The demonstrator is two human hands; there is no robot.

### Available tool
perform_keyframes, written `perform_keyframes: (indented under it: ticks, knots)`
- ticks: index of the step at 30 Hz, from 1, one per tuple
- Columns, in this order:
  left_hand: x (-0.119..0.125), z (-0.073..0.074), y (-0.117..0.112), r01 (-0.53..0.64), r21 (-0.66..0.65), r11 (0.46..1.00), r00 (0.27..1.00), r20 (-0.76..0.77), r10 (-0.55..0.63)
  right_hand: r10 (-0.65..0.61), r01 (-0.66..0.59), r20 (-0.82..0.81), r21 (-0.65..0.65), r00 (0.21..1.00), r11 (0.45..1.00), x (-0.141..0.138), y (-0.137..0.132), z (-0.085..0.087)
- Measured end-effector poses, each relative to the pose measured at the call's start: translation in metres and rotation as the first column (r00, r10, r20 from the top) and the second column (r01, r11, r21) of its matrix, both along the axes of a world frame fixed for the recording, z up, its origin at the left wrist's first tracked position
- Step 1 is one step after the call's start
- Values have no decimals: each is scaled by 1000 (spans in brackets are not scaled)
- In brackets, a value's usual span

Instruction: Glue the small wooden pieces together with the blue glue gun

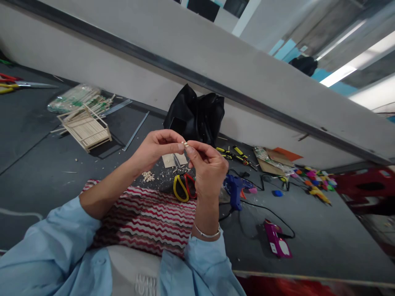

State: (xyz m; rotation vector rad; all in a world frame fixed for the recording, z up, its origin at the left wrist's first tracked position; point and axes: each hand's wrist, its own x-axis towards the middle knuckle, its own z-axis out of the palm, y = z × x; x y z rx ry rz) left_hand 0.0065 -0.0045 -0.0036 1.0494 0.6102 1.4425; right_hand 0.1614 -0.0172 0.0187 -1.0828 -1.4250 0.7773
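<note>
My left hand (156,150) and my right hand (207,166) meet in front of me, raised above the dark table (37,164). Both pinch a tiny pale wooden piece (185,144) between thumb and fingertips. Below the hands lie yellow-and-red handled scissors (184,187), a small heap of cut wooden bits (148,176) and small flat wood panels (174,159). A red-and-white striped cloth (145,218) lies under my forearms. My right wrist carries a silver bangle.
A stick-built tray frame (84,127) and a bag of sticks (72,98) lie at the left. A black bag (196,113) stands against the wall. A blue glue gun (236,189), a pink glue gun (276,240), pliers (234,154) and coloured bits (314,179) lie at the right.
</note>
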Motion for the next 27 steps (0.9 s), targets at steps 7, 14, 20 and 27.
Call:
perform_keyframes:
  ticks: [7, 14, 20, 27]
  knots:
    - [0, 3, 1, 61, -68, 996, 996, 69, -56, 7, -11, -104, -36, 995, 999, 4, 1, 2]
    - [0, 2, 2, 71, -64, 995, 996, 57, -67, 3, -6, -60, -58, 998, 998, 5, 1, 4]
    - [-2, 1, 2, 58, -35, 998, 998, 20, -57, 20, -23, -80, -29, 997, 999, 5, 0, 6]
    - [-3, 1, 2, 77, -18, 997, 997, 18, -77, 38, -39, -14, -6, 999, 999, 4, -1, 6]
